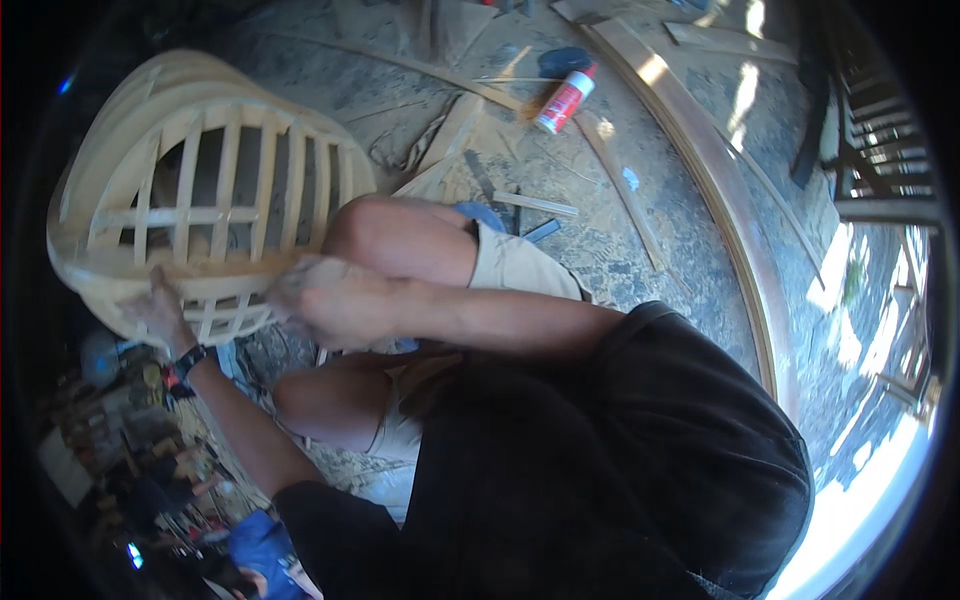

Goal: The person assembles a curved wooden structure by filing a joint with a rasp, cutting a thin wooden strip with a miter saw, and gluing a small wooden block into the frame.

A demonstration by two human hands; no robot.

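Note:
A curved, pale wooden slatted frame (230, 262), like a chair or sofa frame, stands in front of me at the left. Its upright slats run between bent rails, and a second row of shorter slats shows below. My left hand (165, 312), with a dark band at the wrist, grips the near rail, its thumb on top. Close by to the right, my right hand (325, 300) is curled against the same rail's near right end. Motion smears its fingers, and whatever they hold is hidden. My knees are bent beside the frame.
A red and white can (565, 102) lies on the dusty floor beyond my knee. Wood strips and a long curved board (690, 150) lie to the right. Slatted wooden pieces (885, 150) are at the far right. Tools and clutter (165, 440) lie at the lower left, near blue cloth (262, 550).

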